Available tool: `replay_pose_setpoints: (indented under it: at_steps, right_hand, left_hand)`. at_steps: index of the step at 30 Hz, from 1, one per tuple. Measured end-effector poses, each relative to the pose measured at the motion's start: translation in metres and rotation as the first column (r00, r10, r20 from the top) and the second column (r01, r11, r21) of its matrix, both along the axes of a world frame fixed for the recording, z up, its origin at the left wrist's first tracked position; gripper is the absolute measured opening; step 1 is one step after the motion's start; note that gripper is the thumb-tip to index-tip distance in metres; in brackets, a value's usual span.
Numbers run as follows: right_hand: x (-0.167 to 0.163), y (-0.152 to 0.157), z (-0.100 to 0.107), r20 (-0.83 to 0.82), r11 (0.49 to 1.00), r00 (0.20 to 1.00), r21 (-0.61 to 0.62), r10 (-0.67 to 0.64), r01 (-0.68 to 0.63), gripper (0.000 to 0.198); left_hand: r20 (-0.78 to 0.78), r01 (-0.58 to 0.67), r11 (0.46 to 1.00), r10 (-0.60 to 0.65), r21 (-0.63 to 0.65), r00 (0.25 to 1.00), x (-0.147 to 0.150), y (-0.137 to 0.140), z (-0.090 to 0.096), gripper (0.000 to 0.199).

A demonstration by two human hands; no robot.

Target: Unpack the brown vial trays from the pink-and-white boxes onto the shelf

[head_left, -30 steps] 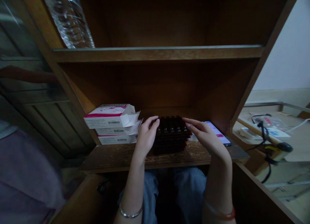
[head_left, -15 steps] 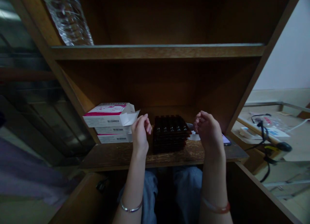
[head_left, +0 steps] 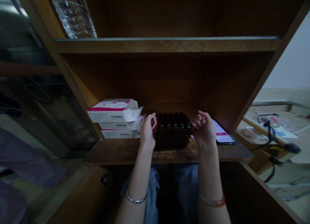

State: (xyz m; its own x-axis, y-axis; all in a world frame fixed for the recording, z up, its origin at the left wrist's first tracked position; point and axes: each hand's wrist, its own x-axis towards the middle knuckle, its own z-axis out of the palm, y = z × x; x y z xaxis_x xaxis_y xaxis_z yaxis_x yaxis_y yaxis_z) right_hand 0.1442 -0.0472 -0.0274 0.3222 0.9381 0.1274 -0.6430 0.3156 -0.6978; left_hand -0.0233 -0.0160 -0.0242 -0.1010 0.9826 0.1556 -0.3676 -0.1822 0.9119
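A stack of dark brown trays (head_left: 173,135), shiny and ribbed on top like rows of small vials, sits on the shelf ledge between my hands. My left hand (head_left: 148,130) is at its left side, fingers curled in, close to the edge. On the opposite side, my right hand (head_left: 205,128) has its fingers bent too, the fingertips at the stack's right edge. Neither palm shows anything held. Just left of my left hand, white and magenta cartons (head_left: 113,116) are piled up, their end flaps open.
A phone (head_left: 221,133) with a lit screen lies right of my right hand. On the upper shelf stands a clear plastic bottle (head_left: 76,17). The wooden ledge (head_left: 116,149) ends above my knees. A bed table (head_left: 297,146) with cables is at right; a person's trouser leg (head_left: 31,162) at left.
Both hands have come closer together, to the sides of the stack. The view has shifted slightly, and more of the phone shows now.
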Motion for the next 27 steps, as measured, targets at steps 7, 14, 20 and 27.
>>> replay_pose_setpoints:
  at_steps: [7, 14, 20, 27]
  right_hand:
    - [-0.0021, -0.0017, 0.0005, 0.029, 1.000, 1.000, 0.001, -0.010, 0.010, 0.035]
    - [-0.0025, -0.0014, -0.0028, 0.130, 0.999, 0.990, 0.030, -0.046, 0.042, 0.035]
    - [-0.0027, -0.0023, -0.0009, 0.072, 1.000, 0.997, 0.008, -0.022, 0.021, 0.034]
    - [-0.0013, -0.0001, -0.0014, 0.137, 1.000, 0.990, 0.003, -0.029, 0.029, 0.037]
  left_hand:
    - [-0.025, -0.038, 0.999, 0.038, 0.031, 0.999, 0.0017, 0.0018, -0.0046, 0.028]
    - [-0.041, -0.064, 0.997, 0.066, 0.051, 0.997, 0.0025, 0.0025, -0.0077, 0.027]
    - [-0.060, -0.061, 0.996, 0.065, 0.057, 0.996, 0.0017, 0.0023, -0.0082, 0.026]
    - [-0.088, -0.046, 0.996, 0.053, 0.081, 0.995, -0.0013, 0.0036, -0.0101, 0.028]
